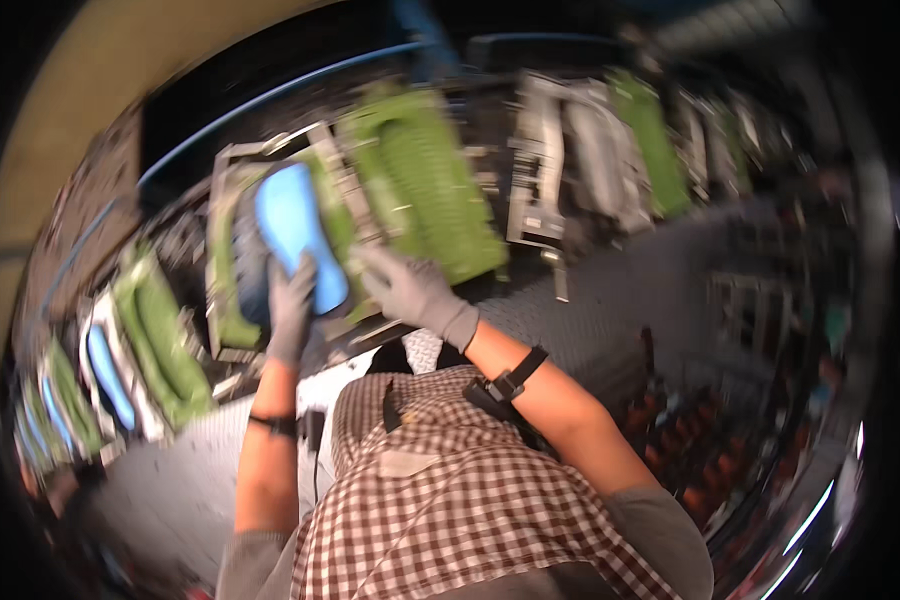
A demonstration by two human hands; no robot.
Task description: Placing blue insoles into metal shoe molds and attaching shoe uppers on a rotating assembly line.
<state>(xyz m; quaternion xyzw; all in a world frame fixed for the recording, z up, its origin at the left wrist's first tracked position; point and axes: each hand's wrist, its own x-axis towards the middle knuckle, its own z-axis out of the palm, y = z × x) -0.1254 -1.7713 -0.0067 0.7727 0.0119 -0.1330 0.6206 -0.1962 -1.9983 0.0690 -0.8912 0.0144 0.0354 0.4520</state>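
Observation:
A light-blue, sole-shaped piece [292, 215] lies tilted over an opened green mould [232, 318] with a pale metal frame. My left hand [292, 305], in a grey glove, grips its lower left edge, fingers over the blue surface. A dark sole-shaped form [250, 255] shows just left of the blue piece, partly hidden by it. To the right, my gloved right hand [410, 290] is by the mould's right side, fingers stretched toward the blue piece and apart from it. Motion blurs its fingertips.
A green mould half [425, 180] stands open right of the framed one. More moulds [155, 335] line the left, some with blue soles [110, 375] in them. Grey and green moulds [650, 145] continue right. A blue rail [280, 95] runs behind.

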